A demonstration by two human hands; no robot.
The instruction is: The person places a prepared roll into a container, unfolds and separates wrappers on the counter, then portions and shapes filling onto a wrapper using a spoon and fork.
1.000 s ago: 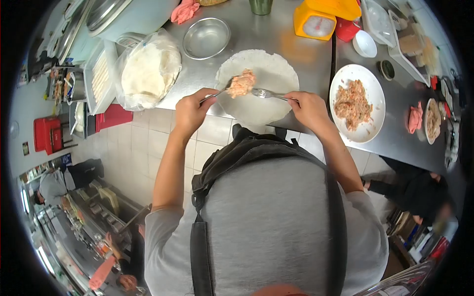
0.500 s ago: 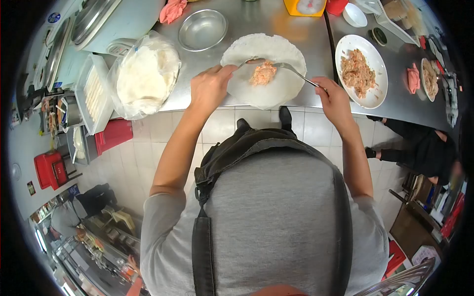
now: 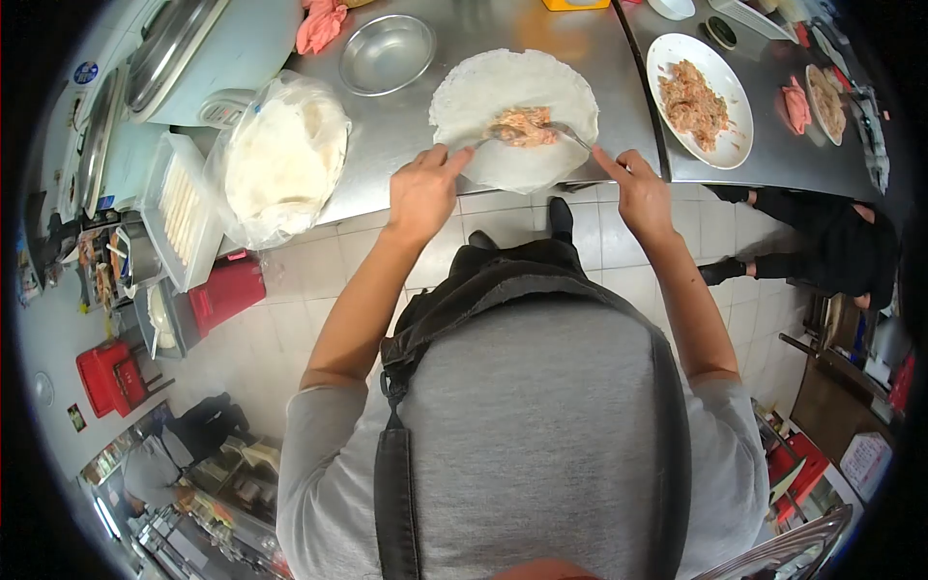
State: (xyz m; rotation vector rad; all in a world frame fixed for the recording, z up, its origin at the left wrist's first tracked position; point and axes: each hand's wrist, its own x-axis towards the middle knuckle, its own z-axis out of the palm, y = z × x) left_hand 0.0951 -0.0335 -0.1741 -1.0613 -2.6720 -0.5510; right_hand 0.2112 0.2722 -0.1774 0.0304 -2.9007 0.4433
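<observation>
A thin round white wrapper (image 3: pixel 507 82) lies flat at the steel counter's front edge, with orange-pink shredded filling (image 3: pixel 528 121) across its middle. My left hand (image 3: pixel 423 196) is closed around the handle of a spoon (image 3: pixel 501 132), whose bowl touches the filling's left end. From the right, my right hand (image 3: pixel 641 196) grips a fork (image 3: pixel 568 133) with its tines against the filling. To the right stands a white oval plate (image 3: pixel 661 66) heaped with more of that filling. On the left, a stack of white wrappers (image 3: pixel 280 159) sits in clear plastic.
A metal bowl (image 3: pixel 387 55) is behind the wrapper stack. At far left, a white tray (image 3: pixel 208 227) holds pale rolls beside a large lidded pot (image 3: pixel 217 58). A co-worker in black (image 3: pixel 826 246) is at the right. A red bin (image 3: pixel 227 293) stands below the counter.
The filling has gone from a compact lump to a wider strip across the wrapper. My right hand has come down and left, and the fork and spoon now lie at the strip's two ends.
</observation>
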